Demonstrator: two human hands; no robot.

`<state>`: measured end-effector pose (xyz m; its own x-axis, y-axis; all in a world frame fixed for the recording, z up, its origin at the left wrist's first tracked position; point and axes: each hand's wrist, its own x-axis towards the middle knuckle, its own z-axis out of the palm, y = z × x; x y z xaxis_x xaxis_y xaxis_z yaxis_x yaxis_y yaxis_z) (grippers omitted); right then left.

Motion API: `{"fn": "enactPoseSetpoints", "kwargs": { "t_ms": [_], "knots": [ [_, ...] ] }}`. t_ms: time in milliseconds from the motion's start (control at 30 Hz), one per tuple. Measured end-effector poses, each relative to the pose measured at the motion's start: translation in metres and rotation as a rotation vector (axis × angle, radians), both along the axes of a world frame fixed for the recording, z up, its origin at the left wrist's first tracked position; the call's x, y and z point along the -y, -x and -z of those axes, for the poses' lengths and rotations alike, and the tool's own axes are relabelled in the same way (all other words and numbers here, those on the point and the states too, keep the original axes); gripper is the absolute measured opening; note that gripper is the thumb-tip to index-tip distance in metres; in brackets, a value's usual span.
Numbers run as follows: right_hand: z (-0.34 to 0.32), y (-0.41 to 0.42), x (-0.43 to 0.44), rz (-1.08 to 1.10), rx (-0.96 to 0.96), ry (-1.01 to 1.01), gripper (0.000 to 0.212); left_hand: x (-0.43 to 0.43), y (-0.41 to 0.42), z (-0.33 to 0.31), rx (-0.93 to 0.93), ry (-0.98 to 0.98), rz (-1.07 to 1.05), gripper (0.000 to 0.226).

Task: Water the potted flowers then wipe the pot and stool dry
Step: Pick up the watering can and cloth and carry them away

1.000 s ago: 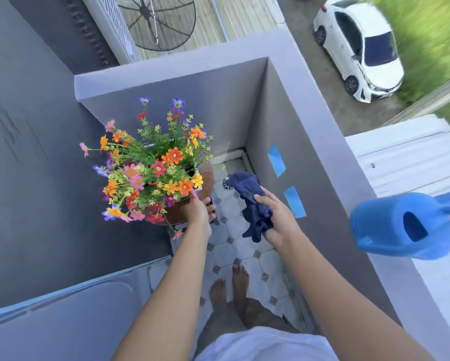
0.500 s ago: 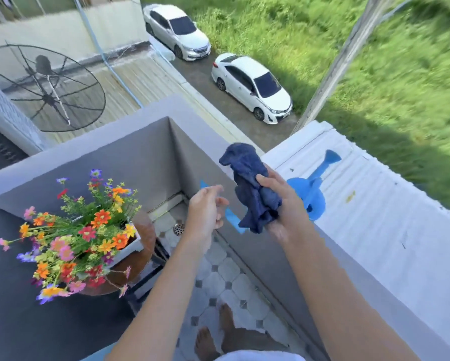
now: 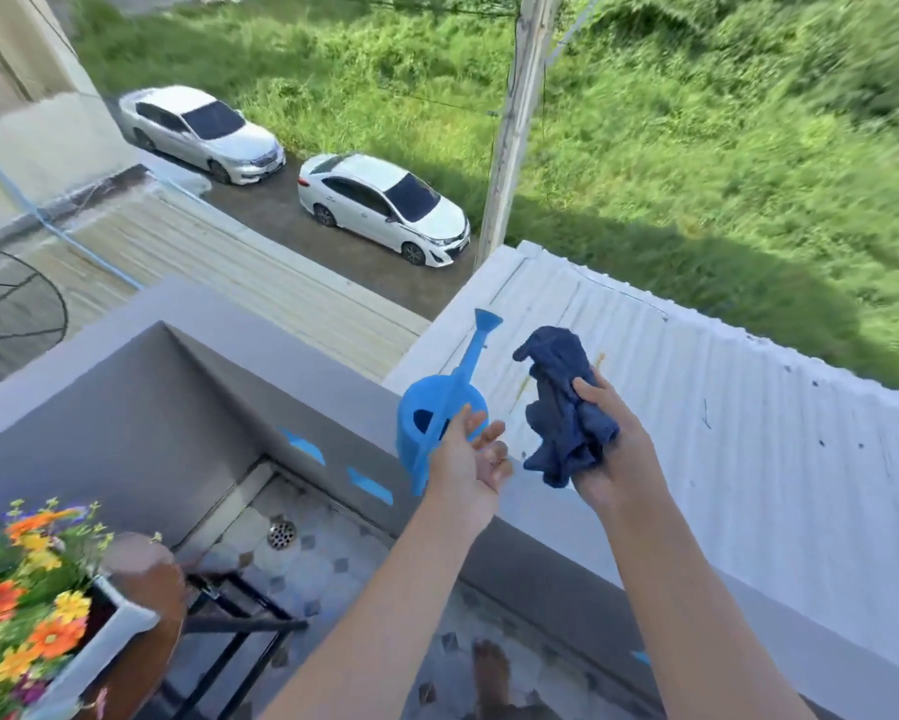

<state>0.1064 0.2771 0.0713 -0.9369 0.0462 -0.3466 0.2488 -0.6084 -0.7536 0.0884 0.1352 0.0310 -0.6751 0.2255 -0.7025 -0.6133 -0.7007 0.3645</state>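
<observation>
Above the ledge (image 3: pixel 566 517), navy cloth (image 3: pixel 561 407) in right hand (image 3: pixel 611 449).

Flowers (image 3: pixel 18 610) and pot (image 3: pixel 101 646) cut off at left edge; stool (image 3: pixel 151 579) blurred, perhaps wet

The right hand (image 3: pixel 611 459) grips a dark blue cloth (image 3: pixel 561 407). The left hand (image 3: pixel 468 459), fingers spread, is just beside the blue watering can (image 3: pixel 437 407) on the ledge (image 3: pixel 540 511).
</observation>
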Motion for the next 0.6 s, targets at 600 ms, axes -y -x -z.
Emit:
{"fn": "enactPoseSetpoints", "kwargs": {
  "t_ms": [600],
  "knots": [
    [0.008, 0.059, -0.049, -0.385, -0.032, -0.138, 0.047, 0.000, 0.043, 0.021, 0.112, 0.049, -0.623, 0.025]
  ]
}}
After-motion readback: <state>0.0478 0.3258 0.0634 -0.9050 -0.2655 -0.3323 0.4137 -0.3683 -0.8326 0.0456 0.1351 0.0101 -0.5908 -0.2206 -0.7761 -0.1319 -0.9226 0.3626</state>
